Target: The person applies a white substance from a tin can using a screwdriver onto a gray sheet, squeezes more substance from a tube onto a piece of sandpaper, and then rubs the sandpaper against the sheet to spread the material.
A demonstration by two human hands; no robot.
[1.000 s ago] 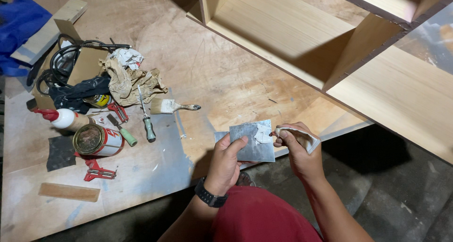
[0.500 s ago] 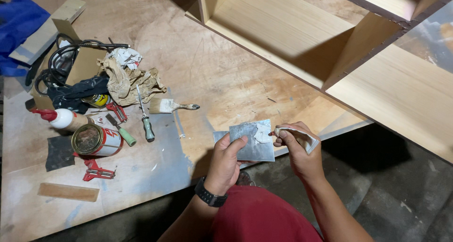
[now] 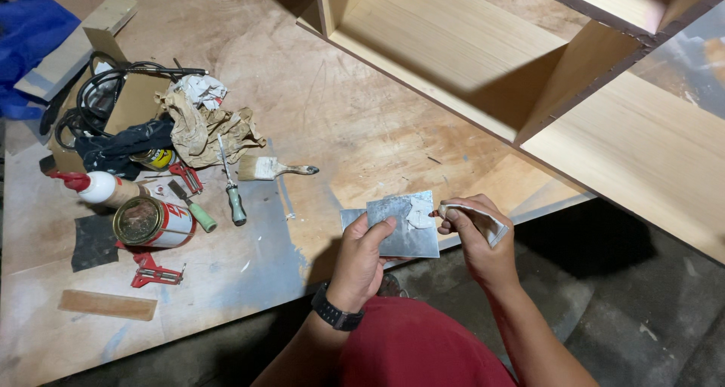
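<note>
Just below the middle of the frame, the left hand (image 3: pixel 361 257) grips a flat grey metal plate (image 3: pixel 404 225) by its lower left corner, thumb on top and fingers curled beneath. A smear of pale putty (image 3: pixel 418 215) sits on the plate's upper right part. The right hand (image 3: pixel 477 240) is closed around a folded pale strip (image 3: pixel 483 219), pinching its end just beside the plate's right edge. A black watch (image 3: pixel 336 315) rings the left wrist. Both hands hang over the near edge of the plywood table (image 3: pixel 340 107). At centre left lie a paintbrush (image 3: pixel 272 168), a green-handled screwdriver (image 3: pixel 232 191), a round tin (image 3: pixel 151 222) and crumpled brown paper (image 3: pixel 204 130). A wooden cabinet (image 3: pixel 483 47) fills the upper right.
</note>
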